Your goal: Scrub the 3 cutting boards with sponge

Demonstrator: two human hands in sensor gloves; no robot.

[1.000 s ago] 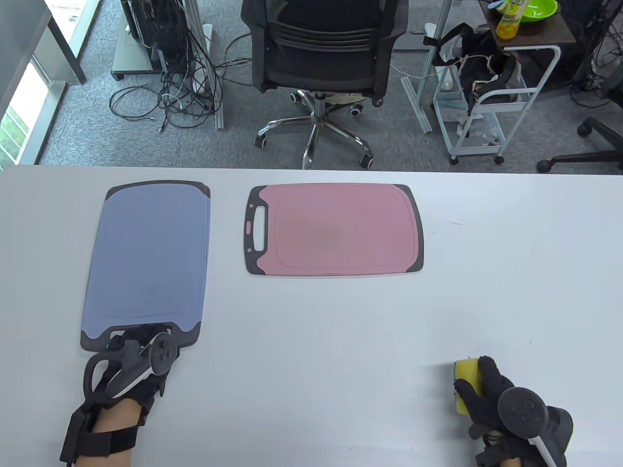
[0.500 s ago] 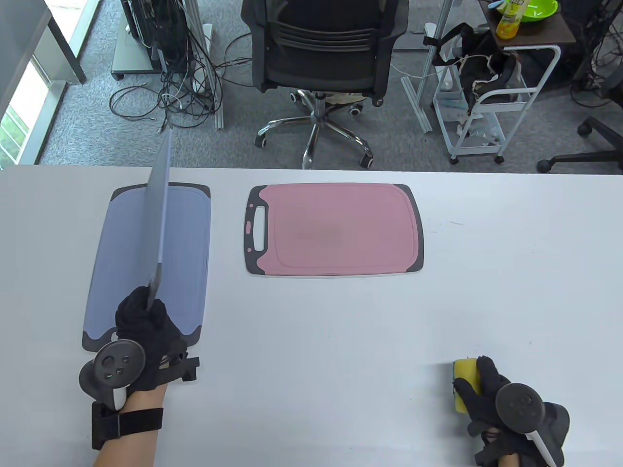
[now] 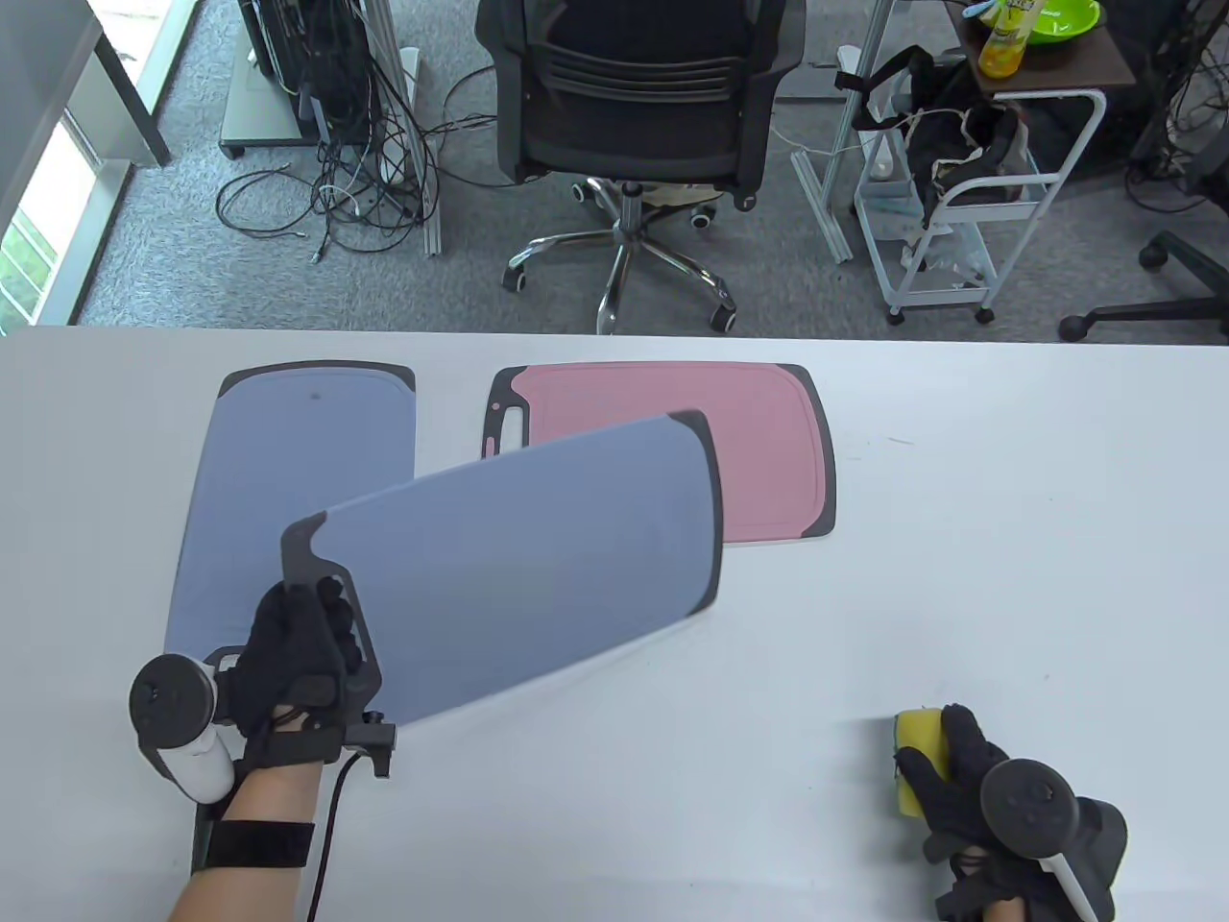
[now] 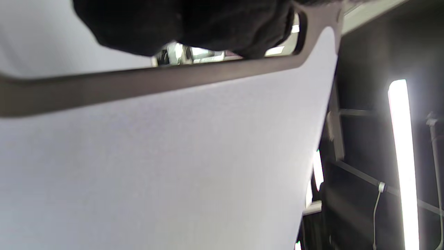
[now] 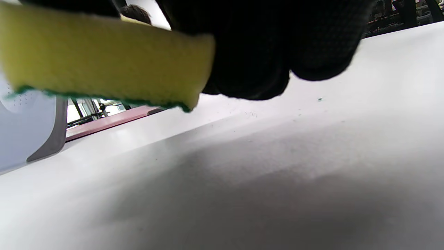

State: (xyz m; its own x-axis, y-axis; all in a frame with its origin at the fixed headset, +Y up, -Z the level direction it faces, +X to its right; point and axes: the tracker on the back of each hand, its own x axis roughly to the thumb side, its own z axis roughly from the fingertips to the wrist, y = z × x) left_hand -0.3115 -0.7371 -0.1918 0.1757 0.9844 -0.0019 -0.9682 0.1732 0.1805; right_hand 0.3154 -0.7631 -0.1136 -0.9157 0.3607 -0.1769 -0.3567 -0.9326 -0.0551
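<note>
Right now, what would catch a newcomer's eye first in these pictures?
A blue cutting board held up off the table by the left hand, partly hiding the pink board behind. A second blue board lies flat at left, and the right hand grips a yellow sponge near right.

So one board (image 3: 278,480) lies flat at the worktop's (image 3: 1008,538) far left, with another board (image 3: 768,451) flat to its right. A third, lifted board (image 3: 518,567) hangs over the gap between them, overlapping both. The sponge (image 3: 917,759) sits near right, well apart.
</note>
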